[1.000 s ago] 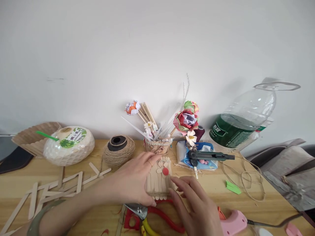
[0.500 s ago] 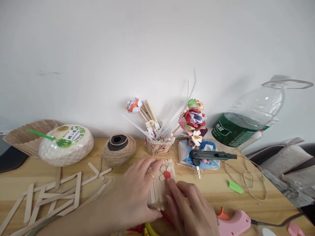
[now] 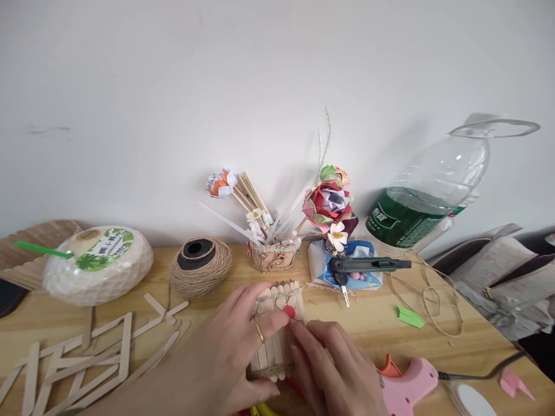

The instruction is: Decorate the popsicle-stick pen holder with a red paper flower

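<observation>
A craft-stick panel or holder (image 3: 271, 352), banded with twine and a beaded string, stands at the table's front middle. My left hand (image 3: 236, 341), with a ring on one finger, wraps its left side, thumb low and index finger reaching across the front. On that front are pale petal shapes around a red dot (image 3: 289, 312). Fingertips of my right hand (image 3: 332, 364) press just below the red dot, its other fingers curled along the right side. Anything small between those fingertips is hidden. Red and yellow handles (image 3: 264, 410) show partly beneath my hands.
Loose craft sticks (image 3: 125, 346) lie at left, below a wrapped coconut (image 3: 97, 266) and a twine spool (image 3: 199, 266). Behind are a flower-filled pot (image 3: 273, 257), a cutter (image 3: 368, 264) on a blue packet, and a bottle (image 3: 407, 219). A pink glue gun (image 3: 410, 387) lies at right.
My left index finger has come across the front toward the red dot, leaving the beaded band more exposed. The view has shifted slightly, and the right hand remains near the dot.
</observation>
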Motion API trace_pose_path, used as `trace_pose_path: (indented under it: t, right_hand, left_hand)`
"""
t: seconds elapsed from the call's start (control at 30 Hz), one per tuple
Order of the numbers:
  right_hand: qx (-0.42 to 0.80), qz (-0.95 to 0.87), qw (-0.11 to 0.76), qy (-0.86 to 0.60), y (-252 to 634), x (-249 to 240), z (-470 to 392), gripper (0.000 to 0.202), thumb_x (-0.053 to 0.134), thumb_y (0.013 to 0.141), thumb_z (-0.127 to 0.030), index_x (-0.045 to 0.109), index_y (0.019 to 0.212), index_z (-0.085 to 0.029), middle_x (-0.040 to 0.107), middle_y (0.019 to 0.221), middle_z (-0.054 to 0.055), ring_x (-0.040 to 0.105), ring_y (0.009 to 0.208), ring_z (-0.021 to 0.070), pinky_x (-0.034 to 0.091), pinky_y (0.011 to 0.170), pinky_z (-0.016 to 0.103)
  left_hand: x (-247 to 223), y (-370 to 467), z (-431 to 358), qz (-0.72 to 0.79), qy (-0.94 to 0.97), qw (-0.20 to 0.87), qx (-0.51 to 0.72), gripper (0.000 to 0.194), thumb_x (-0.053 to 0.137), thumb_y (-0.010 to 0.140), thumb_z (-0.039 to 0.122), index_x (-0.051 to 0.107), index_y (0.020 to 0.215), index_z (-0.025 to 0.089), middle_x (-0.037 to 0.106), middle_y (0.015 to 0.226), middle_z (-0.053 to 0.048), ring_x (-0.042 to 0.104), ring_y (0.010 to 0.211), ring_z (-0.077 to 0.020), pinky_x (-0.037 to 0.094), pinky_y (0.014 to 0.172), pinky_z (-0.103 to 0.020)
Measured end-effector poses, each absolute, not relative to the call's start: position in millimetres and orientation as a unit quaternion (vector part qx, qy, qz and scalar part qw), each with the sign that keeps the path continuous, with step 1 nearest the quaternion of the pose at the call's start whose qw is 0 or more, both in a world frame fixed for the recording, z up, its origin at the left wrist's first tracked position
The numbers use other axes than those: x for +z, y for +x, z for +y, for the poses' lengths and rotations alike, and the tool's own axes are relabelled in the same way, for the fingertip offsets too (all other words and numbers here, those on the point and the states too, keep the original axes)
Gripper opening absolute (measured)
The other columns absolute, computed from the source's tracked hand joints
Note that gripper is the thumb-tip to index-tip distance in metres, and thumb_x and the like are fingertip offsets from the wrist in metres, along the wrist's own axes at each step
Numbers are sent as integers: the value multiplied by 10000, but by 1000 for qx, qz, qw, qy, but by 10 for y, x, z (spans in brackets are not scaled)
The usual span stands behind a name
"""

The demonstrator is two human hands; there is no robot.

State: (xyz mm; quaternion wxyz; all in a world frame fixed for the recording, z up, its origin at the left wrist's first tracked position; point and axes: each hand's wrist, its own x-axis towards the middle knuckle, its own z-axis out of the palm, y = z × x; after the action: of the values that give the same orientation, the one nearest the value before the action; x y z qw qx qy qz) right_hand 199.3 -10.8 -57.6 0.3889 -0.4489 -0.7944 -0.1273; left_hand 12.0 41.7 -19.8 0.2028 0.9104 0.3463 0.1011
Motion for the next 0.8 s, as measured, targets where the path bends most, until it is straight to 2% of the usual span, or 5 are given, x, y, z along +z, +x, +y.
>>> trace_pose_path:
  t: [0.23, 0.6, 0.8]
  right_hand:
    - [-125, -797, 360, -469, 2013, -640, -151, 380, 445, 881, -89, 518, 1254, -103, 640, 852, 101, 612, 757, 184, 548, 683, 295]
    - [-133, -799, 361, -462, 2039, -626, -105, 372, 422, 888, -114, 535, 1241, -108, 641, 820, 92, 619, 695, 167, 542, 591, 250]
    - [-53, -775, 409, -480, 2049, -527, -111, 290, 400, 912, -99, 538, 1167, -119, 634, 880, 101, 623, 744, 160, 539, 609, 234]
  left_hand:
    - [-312, 71, 406, 332, 919, 161, 137, 690, 771, 626, 262, 455, 1240, 234, 327, 1407, -184, 381, 1267, -386, 426, 975, -571]
    - [-332, 63, 386, 326, 921, 148, 154, 702, 758, 628, 260, 410, 1238, 277, 348, 1397, -157, 413, 1248, -373, 439, 971, -550]
    - [-379, 52, 396, 322, 919, 139, 179, 816, 768, 624, 239, 319, 1300, 318, 316, 1402, -135, 397, 1253, -355, 435, 978, -539]
